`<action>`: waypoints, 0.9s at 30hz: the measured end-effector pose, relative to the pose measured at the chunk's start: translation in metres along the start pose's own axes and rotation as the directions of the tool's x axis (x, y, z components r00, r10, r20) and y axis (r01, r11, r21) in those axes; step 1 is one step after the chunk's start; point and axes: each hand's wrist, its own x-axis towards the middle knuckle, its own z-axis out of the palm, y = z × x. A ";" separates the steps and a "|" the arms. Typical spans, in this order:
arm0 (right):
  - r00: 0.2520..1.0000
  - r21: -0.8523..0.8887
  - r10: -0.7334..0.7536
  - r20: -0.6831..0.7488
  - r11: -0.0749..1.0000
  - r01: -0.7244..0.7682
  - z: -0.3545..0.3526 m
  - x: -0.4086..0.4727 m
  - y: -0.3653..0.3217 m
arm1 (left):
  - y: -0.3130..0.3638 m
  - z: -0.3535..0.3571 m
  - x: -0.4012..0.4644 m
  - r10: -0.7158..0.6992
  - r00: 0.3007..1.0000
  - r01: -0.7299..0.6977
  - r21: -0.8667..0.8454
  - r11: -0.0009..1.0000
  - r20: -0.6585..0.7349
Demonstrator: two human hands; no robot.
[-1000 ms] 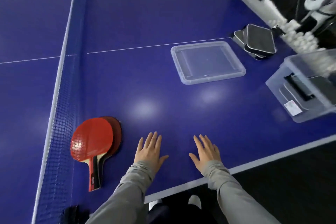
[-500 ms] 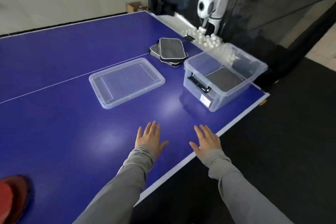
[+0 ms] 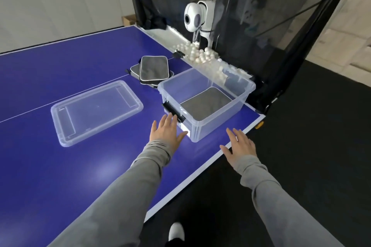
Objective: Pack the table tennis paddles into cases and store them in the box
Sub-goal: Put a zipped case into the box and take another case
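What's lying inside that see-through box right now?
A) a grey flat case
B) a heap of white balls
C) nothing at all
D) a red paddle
A: a grey case lies flat on the bottom of the clear box; the white balls sit outside, beyond it.

Blue table-tennis table (image 3: 60, 166) stands on dark floor (image 3: 321, 146); pale wall (image 3: 60, 6) behind; black netting (image 3: 261, 26) encloses white ball machine (image 3: 193, 17).
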 end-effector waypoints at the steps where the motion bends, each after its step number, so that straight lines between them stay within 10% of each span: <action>1: 1.000 0.005 -0.009 -0.001 1.000 0.009 -0.003 0.012 0.004 | 0.004 0.000 0.012 -0.007 1.000 0.007 -0.006 1.000 -0.011; 27: 0.812 -0.051 -0.583 0.029 0.810 0.584 -0.050 0.365 -0.046 | -0.019 0.010 0.248 -0.579 0.810 0.562 -0.164 0.811 -0.088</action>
